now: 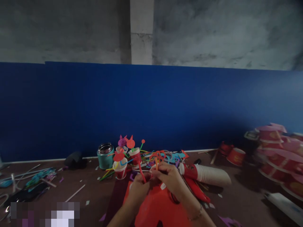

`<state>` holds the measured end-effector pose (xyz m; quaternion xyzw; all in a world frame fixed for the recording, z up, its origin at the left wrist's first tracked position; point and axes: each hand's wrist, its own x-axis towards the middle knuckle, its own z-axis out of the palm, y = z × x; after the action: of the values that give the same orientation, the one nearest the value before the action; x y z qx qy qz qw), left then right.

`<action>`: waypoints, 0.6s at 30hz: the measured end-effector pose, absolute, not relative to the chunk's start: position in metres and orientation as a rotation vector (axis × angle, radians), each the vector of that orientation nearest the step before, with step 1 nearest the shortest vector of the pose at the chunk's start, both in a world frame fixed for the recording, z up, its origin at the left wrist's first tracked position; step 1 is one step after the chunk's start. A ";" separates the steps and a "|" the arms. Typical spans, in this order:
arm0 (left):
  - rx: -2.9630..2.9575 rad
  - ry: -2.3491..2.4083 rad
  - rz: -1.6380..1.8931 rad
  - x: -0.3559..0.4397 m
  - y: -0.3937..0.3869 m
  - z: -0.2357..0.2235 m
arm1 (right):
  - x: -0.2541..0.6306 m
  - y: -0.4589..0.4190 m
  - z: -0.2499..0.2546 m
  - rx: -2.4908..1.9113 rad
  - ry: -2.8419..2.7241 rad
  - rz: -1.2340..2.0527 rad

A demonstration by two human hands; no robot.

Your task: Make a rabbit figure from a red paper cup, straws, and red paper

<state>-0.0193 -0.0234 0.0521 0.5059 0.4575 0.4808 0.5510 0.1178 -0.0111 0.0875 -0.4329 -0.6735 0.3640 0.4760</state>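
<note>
Low in the middle, my left hand (140, 188) has its fingers curled at the near side of a small paper cup (153, 168), mostly hidden by both hands. From between its thumb and fingers rises a red straw-like strip (142, 171), leaning left. My right hand (168, 176) is closed over the cup's rim, pinching a thin orange stick (156, 163). An orange paper cut-out (158, 155) shows just above it. Beneath both hands lies a red sheet (161, 205). Left of them stand cups with paper figures (120, 167) on coloured stems.
A teal jar (105, 156) stands left of the decorated cups. Coloured scraps and stems (175, 156) lie behind my hands. A stack of paper cups (208, 174) lies on its side at right, before piled red cups (272, 157). Scissors and trimmings (23, 189) are at left.
</note>
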 end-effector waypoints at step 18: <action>1.177 0.957 1.382 -0.030 -0.018 0.065 | 0.123 -0.013 0.092 -1.068 -1.690 0.863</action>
<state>-0.0298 -0.0178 0.0650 0.4904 0.3990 0.5760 0.5182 0.1235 -0.0126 0.0919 -0.4345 -0.6877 0.3511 0.4636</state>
